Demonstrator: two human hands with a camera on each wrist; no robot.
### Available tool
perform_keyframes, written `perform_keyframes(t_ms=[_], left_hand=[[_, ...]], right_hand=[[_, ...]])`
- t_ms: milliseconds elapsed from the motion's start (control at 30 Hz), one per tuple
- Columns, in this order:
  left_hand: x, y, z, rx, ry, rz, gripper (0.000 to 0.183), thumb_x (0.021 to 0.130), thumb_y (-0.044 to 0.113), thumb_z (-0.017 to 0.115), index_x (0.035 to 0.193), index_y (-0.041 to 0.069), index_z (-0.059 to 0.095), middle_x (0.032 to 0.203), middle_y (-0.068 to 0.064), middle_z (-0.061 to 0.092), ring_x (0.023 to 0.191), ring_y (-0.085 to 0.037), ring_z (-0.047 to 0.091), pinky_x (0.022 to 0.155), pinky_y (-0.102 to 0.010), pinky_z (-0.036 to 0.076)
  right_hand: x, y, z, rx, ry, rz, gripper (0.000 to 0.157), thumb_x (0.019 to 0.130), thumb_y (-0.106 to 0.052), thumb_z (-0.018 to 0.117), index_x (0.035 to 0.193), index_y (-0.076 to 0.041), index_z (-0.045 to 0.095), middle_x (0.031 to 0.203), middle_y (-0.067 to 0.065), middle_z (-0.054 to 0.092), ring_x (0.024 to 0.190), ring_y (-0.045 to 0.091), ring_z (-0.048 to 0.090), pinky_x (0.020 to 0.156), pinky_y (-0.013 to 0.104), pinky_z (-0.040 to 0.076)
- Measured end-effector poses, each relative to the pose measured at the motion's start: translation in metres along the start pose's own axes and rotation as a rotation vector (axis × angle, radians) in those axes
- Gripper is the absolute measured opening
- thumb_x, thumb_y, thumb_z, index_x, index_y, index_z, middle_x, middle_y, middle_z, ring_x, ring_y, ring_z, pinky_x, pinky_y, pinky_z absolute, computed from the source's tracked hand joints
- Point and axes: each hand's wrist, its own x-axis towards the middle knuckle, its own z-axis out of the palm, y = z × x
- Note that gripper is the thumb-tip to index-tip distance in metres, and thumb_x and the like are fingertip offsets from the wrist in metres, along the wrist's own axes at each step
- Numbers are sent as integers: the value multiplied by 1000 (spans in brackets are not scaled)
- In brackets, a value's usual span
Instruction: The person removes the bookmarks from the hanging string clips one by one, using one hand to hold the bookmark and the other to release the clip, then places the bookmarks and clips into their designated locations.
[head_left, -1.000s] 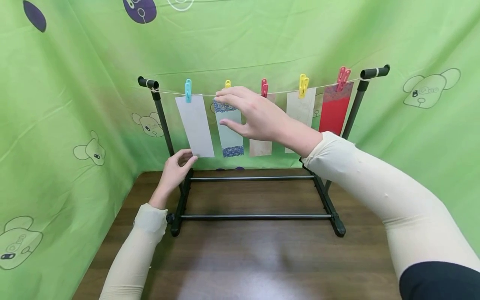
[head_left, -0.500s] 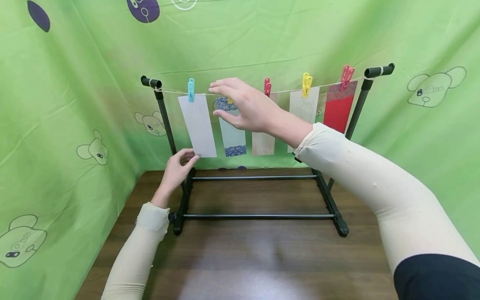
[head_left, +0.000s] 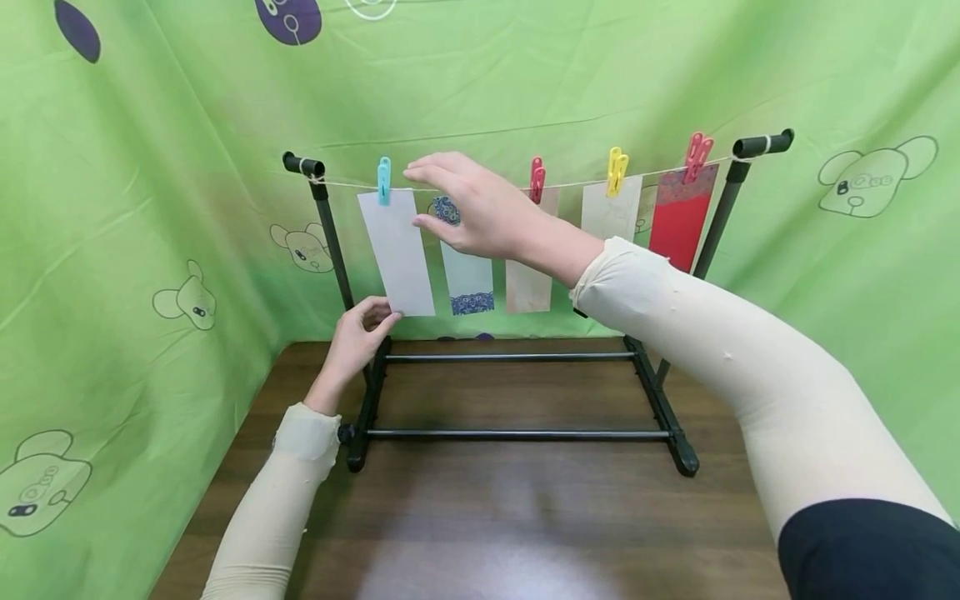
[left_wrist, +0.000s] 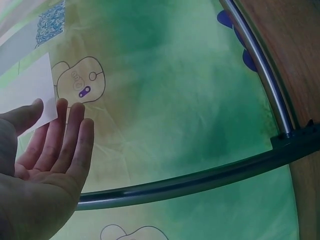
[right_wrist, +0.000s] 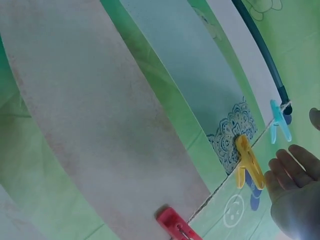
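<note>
My left hand (head_left: 354,340) pinches the lower left corner of a plain white paper strip (head_left: 397,254), thumb in front and fingers behind. In the left wrist view, the thumb (left_wrist: 31,116) lies over the white paper (left_wrist: 39,92). A light-blue clothespin (head_left: 384,182) grips the strip's top on the string. My right hand (head_left: 480,204), fingers extended and thumb apart, hovers in front of the line, holding nothing. Behind it hangs a blue-patterned strip (head_left: 471,283); its yellow clothespin (right_wrist: 247,162) is hidden in the head view. The right fingers lie near the light-blue clothespin (right_wrist: 279,122).
A black metal stand (head_left: 678,446) holds the string. Farther right hang a beige strip (head_left: 528,287) with a red clothespin (head_left: 537,179), a whitish strip (head_left: 609,218) with a yellow one, and a red strip (head_left: 678,225). A green curtain (head_left: 480,83) stands behind the wooden table (head_left: 495,517).
My right hand has moved left and slightly up, from in front of the blue-patterned strip toward the light-blue clothespin. The left hand has stayed at the white strip's corner.
</note>
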Motion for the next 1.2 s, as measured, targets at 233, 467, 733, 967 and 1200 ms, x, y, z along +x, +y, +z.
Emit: perform_keyframes(t_ms=[233, 467, 733, 967, 1200], left_hand=[[1, -1, -1, 33, 1, 4, 23, 105, 18, 73, 122, 3, 72, 114, -18, 78, 104, -31, 72, 88, -33, 55], [0, -4, 0, 20, 0, 14, 18, 105, 17, 72, 118, 4, 72, 110, -19, 78, 99, -36, 71, 80, -26, 52], [0, -8, 0, 16, 11, 32, 15, 105, 16, 72, 115, 4, 72, 107, -14, 80, 94, -24, 72, 80, -24, 52], [-1, -5, 0, 3, 10, 40, 16, 106, 16, 71, 116, 3, 72, 109, -15, 80, 96, -26, 72, 81, -24, 52], [-2, -4, 0, -1, 18, 32, 18, 106, 17, 71, 116, 3, 73, 109, -16, 80, 97, -30, 72, 83, -29, 54]], right_hand=[[9, 0, 4, -32, -9, 52, 55, 106, -27, 71, 150, 2, 56, 153, 17, 58, 148, 30, 49, 127, 32, 32], [16, 0, 6, -45, -23, 101, 57, 106, -30, 70, 151, 1, 55, 154, 16, 58, 148, 29, 48, 127, 33, 33], [27, 1, 11, -74, -11, 154, 57, 107, -33, 69, 150, 1, 55, 151, 16, 60, 146, 30, 51, 124, 36, 38], [36, -1, 11, -68, -13, 179, 57, 107, -33, 69, 150, 0, 56, 151, 14, 60, 144, 29, 52, 122, 35, 40], [46, -1, 12, -108, -54, 229, 60, 107, -36, 68, 153, 0, 53, 152, 15, 59, 143, 29, 53, 122, 36, 41]])
